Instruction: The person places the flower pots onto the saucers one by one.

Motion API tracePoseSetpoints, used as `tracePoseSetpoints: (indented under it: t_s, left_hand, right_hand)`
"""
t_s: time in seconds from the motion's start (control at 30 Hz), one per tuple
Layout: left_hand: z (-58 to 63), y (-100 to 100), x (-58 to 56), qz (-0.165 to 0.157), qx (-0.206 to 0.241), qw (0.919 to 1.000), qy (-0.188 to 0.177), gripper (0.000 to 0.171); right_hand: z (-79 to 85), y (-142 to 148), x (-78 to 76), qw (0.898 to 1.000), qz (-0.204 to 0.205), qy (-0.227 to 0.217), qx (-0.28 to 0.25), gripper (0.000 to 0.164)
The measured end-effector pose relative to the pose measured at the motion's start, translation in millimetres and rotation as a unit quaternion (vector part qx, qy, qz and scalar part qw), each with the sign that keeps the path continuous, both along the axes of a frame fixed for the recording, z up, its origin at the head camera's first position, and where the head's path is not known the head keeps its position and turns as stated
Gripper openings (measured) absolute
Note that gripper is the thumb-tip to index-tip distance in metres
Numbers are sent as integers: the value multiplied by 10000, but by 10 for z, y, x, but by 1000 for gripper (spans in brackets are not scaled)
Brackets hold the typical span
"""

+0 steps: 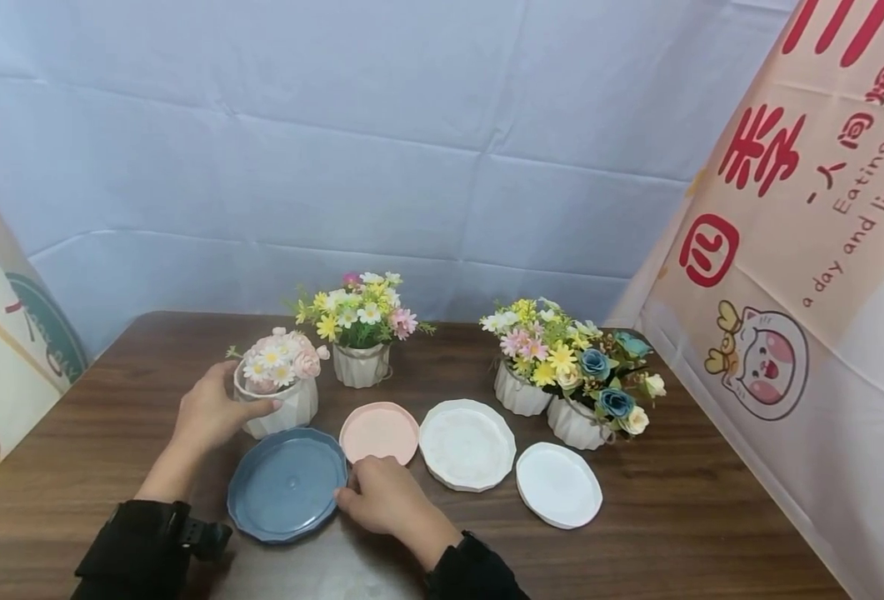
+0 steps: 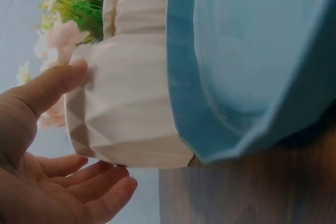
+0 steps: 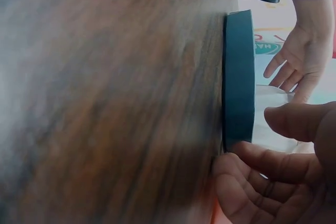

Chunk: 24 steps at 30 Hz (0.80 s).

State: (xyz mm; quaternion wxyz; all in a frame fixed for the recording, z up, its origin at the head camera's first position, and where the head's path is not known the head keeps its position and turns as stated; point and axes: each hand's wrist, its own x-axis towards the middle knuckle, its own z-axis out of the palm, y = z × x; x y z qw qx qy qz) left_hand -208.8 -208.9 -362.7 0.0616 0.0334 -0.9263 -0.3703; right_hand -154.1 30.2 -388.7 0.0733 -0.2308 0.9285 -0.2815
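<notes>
My left hand is spread around a white faceted flowerpot of pale pink and white flowers, at the left of the table. In the left wrist view, the thumb lies over the pot's upper side and the loose fingers reach its opposite side. Directly in front of the pot lies a blue round plate with a scalloped rim. My right hand is at the plate's right edge, fingers loosely bent. The right wrist view shows its index fingertip at the plate's side, with the thumb apart from it.
A pink plate, a large white plate and a smaller white plate lie to the right. Behind stands a potted daisy arrangement. Two more flowerpots stand at the right, near the printed cloth.
</notes>
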Motion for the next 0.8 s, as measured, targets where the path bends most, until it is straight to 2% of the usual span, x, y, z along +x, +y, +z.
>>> tracePoseSetpoints:
  t_s: [0.13,0.4,0.57,0.8]
  left_hand:
    - [-29,-56,-12,-145,9,9998,-132,99]
    - [-71,-173,-82,-465,-279,9985,101,101]
    - [-67,-190,-109,-511,-313,9982,37,102]
    - [-34,-199,-132,-502,-356,9979,-210,102]
  right_hand:
    - [-22,-48,-5,9997,-191,-44,148,40]
    - [-59,-110,-30,9975,-587,36,385,47]
    - [-47,-121,-35,9972,-647,-249,286,48]
    - [-34,-146,-23,9927,-909,-779,-111,40]
